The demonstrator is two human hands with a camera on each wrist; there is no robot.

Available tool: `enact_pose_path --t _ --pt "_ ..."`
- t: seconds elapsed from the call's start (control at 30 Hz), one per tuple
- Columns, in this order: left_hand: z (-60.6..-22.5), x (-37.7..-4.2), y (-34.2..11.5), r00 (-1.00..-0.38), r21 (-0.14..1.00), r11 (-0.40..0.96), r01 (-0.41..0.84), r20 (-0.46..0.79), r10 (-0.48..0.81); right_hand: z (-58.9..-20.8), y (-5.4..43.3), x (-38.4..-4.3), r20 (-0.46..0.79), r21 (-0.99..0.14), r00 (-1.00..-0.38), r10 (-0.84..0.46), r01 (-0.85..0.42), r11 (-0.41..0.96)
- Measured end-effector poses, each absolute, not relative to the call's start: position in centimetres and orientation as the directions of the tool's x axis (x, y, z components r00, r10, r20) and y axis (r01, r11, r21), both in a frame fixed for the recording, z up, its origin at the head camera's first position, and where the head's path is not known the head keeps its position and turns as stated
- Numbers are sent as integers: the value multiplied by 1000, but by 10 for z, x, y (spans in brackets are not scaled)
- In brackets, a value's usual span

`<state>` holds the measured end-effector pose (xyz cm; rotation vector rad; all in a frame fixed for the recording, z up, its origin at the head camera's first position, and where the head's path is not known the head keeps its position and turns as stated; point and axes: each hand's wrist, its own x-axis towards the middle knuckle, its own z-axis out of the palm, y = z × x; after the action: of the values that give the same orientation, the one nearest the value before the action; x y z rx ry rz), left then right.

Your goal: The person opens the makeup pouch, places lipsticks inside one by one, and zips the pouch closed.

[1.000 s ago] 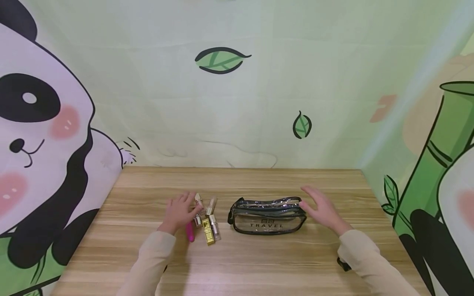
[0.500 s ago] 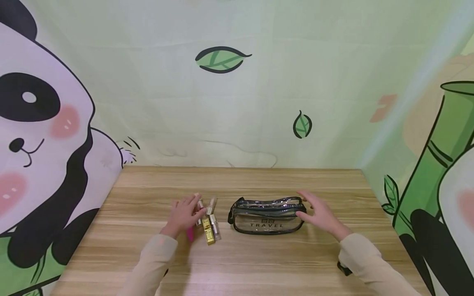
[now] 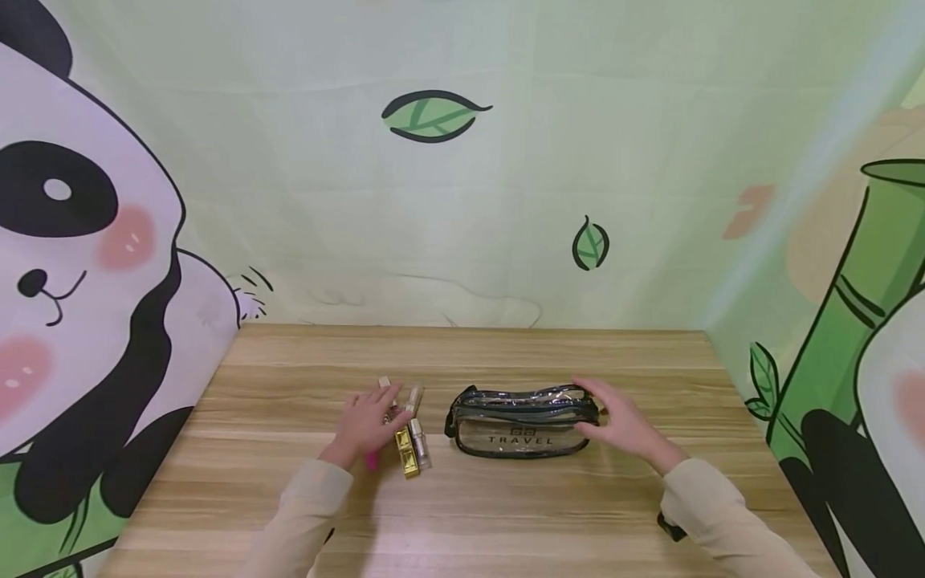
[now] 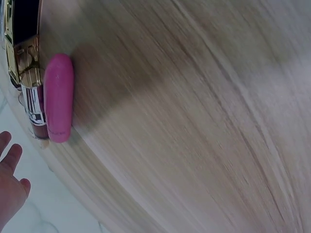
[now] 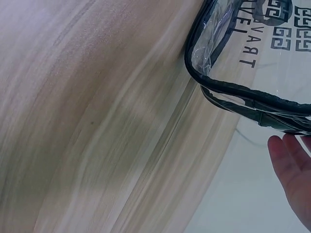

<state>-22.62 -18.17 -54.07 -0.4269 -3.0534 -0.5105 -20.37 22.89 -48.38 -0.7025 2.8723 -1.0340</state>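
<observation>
My left hand (image 3: 368, 421) is over a small cluster of cosmetics, its fingers spread loosely and partly hiding them. Below it show a gold lipstick case (image 3: 407, 453), a clear lip gloss tube (image 3: 420, 443) and a slim pale-capped tube (image 3: 414, 399). A smooth pink rounded item (image 4: 58, 99) lies beside them in the left wrist view, where the fingers appear apart from it. A clear, black-edged travel pouch (image 3: 523, 437) lies right of the cluster. My right hand (image 3: 625, 421) is at its right end, thumb in front and extended fingers behind, fingertips at the black edging.
The wooden table (image 3: 549, 522) ends at a back wall (image 3: 325, 201) of printed fabric with a panda, leaves and bamboo. A small black object (image 3: 671, 527) shows beneath the right sleeve.
My left hand has shifted slightly right across the cosmetics, covering more of the pink item. My right hand has moved left to the pouch's right end. The pouch has stayed in place.
</observation>
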Motion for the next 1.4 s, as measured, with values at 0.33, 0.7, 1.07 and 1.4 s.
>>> enact_pose_path --t 0.33,0.7,1.07,1.4 --pt "-541 -223 -171 -954 318 899 300 71 293 -489 225 -206 208 -639 -903 -376 -417 646" --pt "-542 -223 -163 -944 312 892 328 73 321 -499 226 -208 177 -713 -932 -316 -343 611" --pt "-535 -219 -148 -935 326 880 345 33 354 -506 229 -209 211 -752 -933 -291 -345 562" --pt "-532 -220 -134 -917 385 843 375 21 398 -493 224 -201 236 -780 -933 -272 -349 519"
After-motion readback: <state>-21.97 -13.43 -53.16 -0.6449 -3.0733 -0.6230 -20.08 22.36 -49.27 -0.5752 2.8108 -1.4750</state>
